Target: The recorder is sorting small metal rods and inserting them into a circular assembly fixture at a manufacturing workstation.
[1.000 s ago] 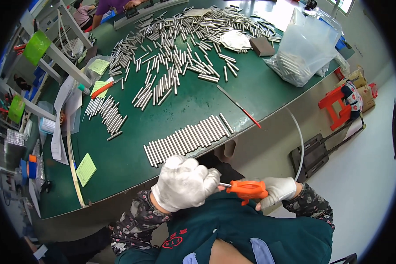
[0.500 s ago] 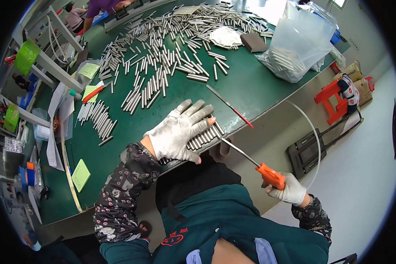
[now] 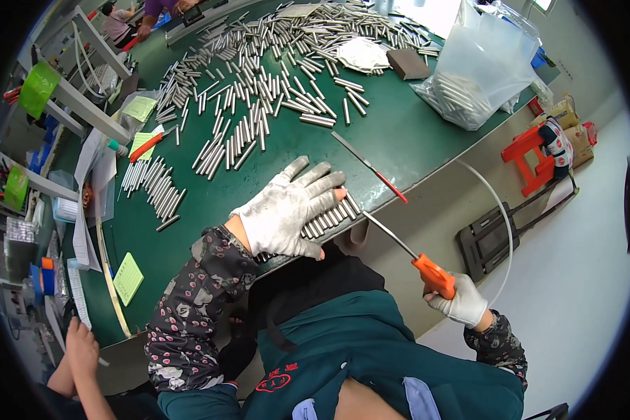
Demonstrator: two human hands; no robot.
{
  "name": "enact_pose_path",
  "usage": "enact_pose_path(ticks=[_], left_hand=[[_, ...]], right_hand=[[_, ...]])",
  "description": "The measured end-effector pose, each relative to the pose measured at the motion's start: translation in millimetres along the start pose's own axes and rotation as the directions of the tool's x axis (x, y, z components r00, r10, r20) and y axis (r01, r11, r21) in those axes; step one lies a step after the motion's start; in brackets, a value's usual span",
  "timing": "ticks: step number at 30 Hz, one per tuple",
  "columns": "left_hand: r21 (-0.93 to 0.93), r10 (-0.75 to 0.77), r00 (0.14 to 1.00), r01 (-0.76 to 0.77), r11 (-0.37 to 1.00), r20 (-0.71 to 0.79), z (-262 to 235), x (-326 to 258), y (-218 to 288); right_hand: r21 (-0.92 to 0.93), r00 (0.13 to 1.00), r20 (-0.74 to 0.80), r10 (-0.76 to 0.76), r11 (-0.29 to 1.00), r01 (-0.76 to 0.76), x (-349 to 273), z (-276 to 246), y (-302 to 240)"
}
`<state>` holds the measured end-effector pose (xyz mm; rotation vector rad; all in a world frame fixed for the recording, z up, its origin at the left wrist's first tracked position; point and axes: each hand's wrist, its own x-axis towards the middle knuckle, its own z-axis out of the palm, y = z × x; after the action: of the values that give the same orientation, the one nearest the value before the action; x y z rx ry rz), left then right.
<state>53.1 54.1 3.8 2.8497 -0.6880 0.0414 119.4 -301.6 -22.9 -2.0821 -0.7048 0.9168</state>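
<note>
Currently we are holding our left hand (image 3: 283,213) spread over the row of metal rods (image 3: 329,220) on the green table (image 3: 196,255), while our right hand (image 3: 462,302) is gripping an orange-handled tool (image 3: 430,271).

Past the right edge of the green table (image 3: 427,140), a red stool (image 3: 528,168) and a black trolley (image 3: 486,243) stand on grey floor (image 3: 430,220) near a pale wall (image 3: 602,217), with a bright window (image 3: 541,5) beyond the far right corner and a grey frame (image 3: 94,115) along the left edge.
</note>
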Motion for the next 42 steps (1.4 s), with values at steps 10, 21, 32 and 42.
enact_pose_path(ticks=[10,21,32,42], left_hand=[[0.023,0.005,1.000,-0.005,1.000,-0.001,1.3,-0.6,-0.6],[-0.036,-0.021,1.000,0.021,0.999,-0.010,-1.2,0.5,2.8],[-0.005,-0.003,1.000,0.003,1.000,-0.012,-1.4,0.5,2.6],[-0.018,-0.021,1.000,0.021,1.000,-0.001,-2.4,0.0,2.7]], right_hand=[[0.007,1.000,0.026,-0.003,1.000,0.002,-4.1,1.5,-2.0],[-0.017,0.989,0.112,-0.094,0.995,0.097,5.3,11.2,-20.8],[-0.045,0.987,0.135,-0.092,0.994,0.099,9.7,17.2,-7.9],[-0.001,0.981,0.183,-0.067,0.998,0.068,14.0,19.5,-14.7]])
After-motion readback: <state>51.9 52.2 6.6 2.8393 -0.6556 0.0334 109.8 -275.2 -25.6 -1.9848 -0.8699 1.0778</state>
